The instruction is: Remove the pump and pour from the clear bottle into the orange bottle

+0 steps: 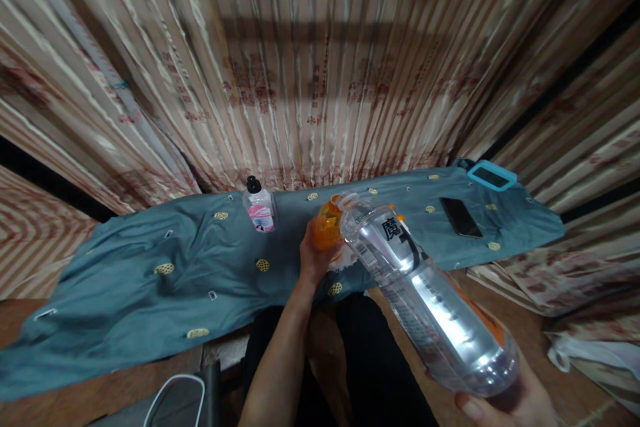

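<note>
My right hand (505, 403) grips the base of a large clear plastic bottle (425, 297) with a black-lettered label. The bottle is tilted, and its open mouth points up-left toward a small orange container (327, 227). My left hand (314, 257) is wrapped around that orange container and holds it just above the teal cloth (175, 273), with the bottle's mouth touching or right beside its rim. I cannot tell whether liquid is flowing.
A small clear bottle with a black cap and pink label (260, 207) stands on the cloth at the back. A black phone (461, 217) and a blue-framed device (491, 175) lie at the right. A striped curtain (320, 60) hangs behind. A white cable (175, 397) loops at lower left.
</note>
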The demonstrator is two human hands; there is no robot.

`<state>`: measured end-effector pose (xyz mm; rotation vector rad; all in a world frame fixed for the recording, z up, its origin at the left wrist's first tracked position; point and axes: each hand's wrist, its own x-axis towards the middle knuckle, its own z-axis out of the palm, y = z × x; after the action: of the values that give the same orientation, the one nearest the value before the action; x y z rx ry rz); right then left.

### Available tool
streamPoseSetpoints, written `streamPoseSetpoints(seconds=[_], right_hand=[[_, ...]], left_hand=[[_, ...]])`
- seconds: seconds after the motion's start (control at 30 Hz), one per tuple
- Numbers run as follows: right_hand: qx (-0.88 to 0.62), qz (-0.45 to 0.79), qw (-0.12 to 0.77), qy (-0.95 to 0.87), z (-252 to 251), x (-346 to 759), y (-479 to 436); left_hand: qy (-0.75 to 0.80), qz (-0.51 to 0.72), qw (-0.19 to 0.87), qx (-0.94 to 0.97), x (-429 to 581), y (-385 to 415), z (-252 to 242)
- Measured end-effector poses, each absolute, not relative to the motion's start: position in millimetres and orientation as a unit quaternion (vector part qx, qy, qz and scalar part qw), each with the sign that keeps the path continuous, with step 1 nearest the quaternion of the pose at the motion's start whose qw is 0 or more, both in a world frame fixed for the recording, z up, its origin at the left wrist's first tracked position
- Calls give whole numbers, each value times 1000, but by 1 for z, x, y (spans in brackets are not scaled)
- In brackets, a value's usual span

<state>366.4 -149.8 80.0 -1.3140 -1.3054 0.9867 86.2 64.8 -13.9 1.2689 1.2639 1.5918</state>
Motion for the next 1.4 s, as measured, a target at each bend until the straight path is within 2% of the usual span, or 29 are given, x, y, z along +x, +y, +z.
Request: streamPoseSetpoints(seconds=[0.57, 1.13, 1.3, 1.4], right_hand=[[-502, 426, 494, -568, 77, 361, -150], [-535, 403, 485, -562, 78, 362, -154], [-534, 387, 549, -514, 81, 351, -153], [-495, 409, 516, -567, 79, 356, -151]], left_hand=[[506, 610, 334, 509, 85, 63, -11], [485, 628, 366, 485, 86, 65, -9], [492, 618, 354, 500, 85, 64, -8], [498, 612, 350, 505, 84, 64, -8]])
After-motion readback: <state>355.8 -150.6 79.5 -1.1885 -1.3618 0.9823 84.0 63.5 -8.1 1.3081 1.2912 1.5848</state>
